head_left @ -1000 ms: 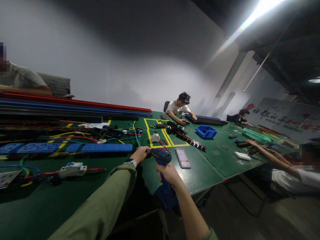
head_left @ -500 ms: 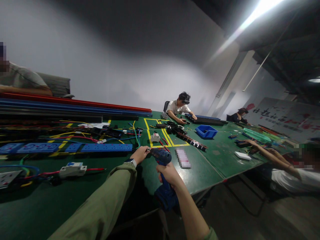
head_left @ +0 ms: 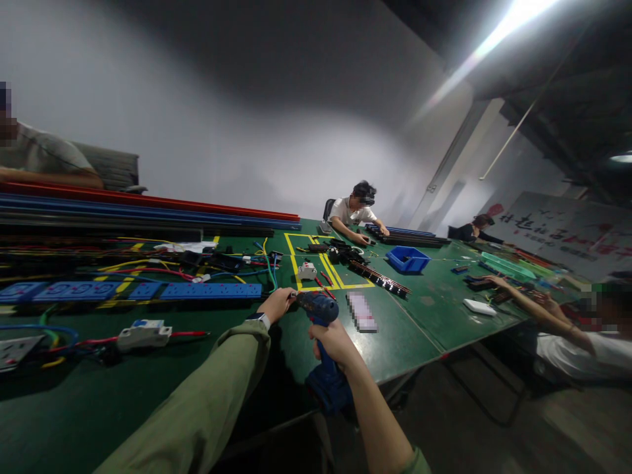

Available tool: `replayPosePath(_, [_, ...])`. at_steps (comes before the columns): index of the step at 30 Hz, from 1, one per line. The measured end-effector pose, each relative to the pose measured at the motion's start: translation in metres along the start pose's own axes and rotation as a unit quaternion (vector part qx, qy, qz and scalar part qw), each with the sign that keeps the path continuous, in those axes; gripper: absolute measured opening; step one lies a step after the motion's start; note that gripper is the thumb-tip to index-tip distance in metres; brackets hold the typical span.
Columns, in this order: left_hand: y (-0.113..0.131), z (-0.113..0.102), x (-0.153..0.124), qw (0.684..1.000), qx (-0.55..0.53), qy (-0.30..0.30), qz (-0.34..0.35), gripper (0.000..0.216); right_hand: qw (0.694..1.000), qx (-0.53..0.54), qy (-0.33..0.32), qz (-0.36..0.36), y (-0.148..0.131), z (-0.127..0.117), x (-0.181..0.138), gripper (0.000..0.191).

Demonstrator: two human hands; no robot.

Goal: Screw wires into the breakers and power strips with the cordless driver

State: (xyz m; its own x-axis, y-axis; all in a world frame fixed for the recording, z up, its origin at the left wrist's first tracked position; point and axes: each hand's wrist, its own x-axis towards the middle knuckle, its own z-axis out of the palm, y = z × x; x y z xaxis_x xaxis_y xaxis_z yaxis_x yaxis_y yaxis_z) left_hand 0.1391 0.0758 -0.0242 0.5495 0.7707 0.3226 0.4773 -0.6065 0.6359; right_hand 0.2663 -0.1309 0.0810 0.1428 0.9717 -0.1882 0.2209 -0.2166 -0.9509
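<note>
Holding blue drill [head_left: 318, 307] in right hand [head_left: 336, 342], arms outstretched, left hand [head_left: 275, 305] at tip [head_left: 295, 295], hold unclear

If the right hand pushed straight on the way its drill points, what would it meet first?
Most likely the left hand: the blue drill in the right hand points towards it, with hardly any gap visible. Depth is unclear, so I can't tell whether they touch.
</note>
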Motion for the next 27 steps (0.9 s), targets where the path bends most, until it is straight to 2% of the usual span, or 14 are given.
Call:
replayPosePath(10, [-0.013,0.008,0.004,1.0,0.008,-0.001,0.011,0.026,1.0,0.001,0.007,-0.008,0.0,0.0,0.0,0.009])
replayPosePath(20, [0.0,0.001,0.0,1.0,-0.001,0.006,0.003,0.023,1.0,0.004,0.002,-0.008,0.002,0.0,0.003,0.013])
replayPosePath(27, [0.009,-0.004,-0.003,1.0,-0.002,0.015,-0.007,0.024,1.0,0.006,-0.006,-0.01,0.001,0.0,0.002,0.009])
